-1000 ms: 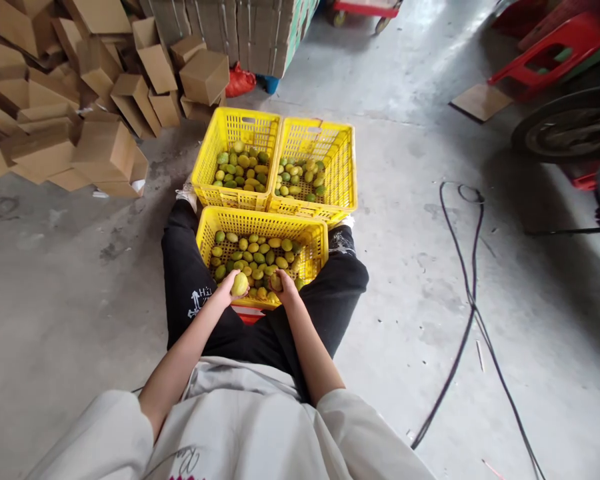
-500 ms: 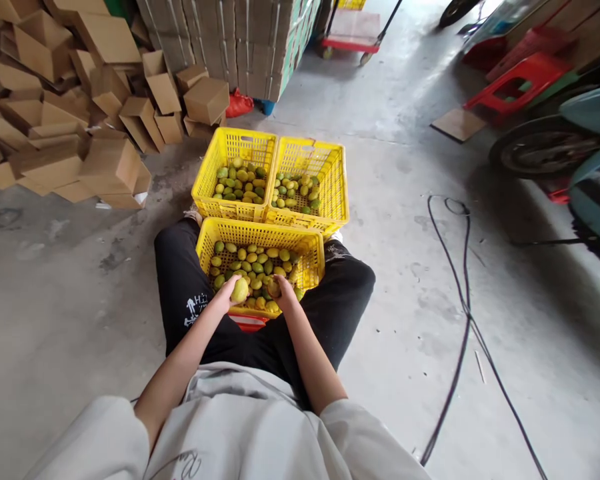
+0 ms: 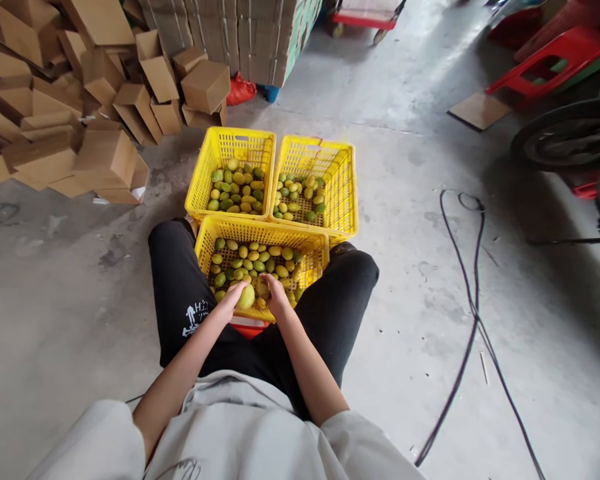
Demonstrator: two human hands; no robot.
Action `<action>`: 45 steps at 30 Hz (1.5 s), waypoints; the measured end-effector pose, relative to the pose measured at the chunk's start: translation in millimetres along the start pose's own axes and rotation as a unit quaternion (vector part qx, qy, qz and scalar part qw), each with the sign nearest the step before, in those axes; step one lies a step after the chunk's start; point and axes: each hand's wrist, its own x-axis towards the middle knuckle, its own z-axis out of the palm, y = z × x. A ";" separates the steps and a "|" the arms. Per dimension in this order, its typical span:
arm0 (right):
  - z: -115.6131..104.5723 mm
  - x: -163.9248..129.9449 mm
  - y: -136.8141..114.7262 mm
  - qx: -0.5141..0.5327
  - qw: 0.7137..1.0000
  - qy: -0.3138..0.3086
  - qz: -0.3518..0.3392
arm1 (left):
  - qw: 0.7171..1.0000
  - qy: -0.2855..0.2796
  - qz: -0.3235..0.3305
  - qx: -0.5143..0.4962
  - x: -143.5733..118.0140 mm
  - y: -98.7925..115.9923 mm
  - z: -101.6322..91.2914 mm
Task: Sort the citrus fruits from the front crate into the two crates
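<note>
My left hand (image 3: 229,302) is closed around a pale yellow-green oval fruit (image 3: 246,297), held over the near side of the front yellow crate (image 3: 261,227). Close beside it, my right hand (image 3: 277,294) grips a duller, olive-brown fruit (image 3: 263,287), partly hidden by the fingers. Many green and yellow oval fruits (image 3: 258,265) lie in the front crate, between my knees. Behind stand two more yellow crates: a left crate (image 3: 200,177) and a right crate (image 3: 347,190), both with similar fruits on the bottom. The exact kind of fruit is unclear.
Open cardboard boxes (image 3: 107,160) are heaped at the left, beside a large stack of bundled cardboard (image 3: 220,40). A red-decked trolley (image 3: 365,20) stands at the back. On the right are a black cable (image 3: 473,313), a red stool (image 3: 550,63) and a vehicle wheel (image 3: 560,143).
My hands have come closer together, each still holding its fruit; the right one moved left and the left one slightly right. The view has shifted, moving the stool and wheel rightward.
</note>
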 end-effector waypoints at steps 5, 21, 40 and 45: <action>5.7 -8.4 8.0 0.007 1.000 0.006 0.000 | 0.997 0.070 0.004 0.024 -10.2 -4.3 4.3; -3.2 -24.8 1.6 0.128 0.989 0.061 0.045 | 0.979 0.104 0.015 -0.176 -32.6 -11.2 20.8; 4.6 -31.6 4.9 0.142 0.988 0.040 0.054 | 0.982 0.102 -0.013 -0.158 -33.1 -13.5 16.4; 2.4 -27.0 5.8 0.155 0.983 0.054 0.078 | 0.977 0.133 -0.016 -0.167 -31.2 -8.4 12.9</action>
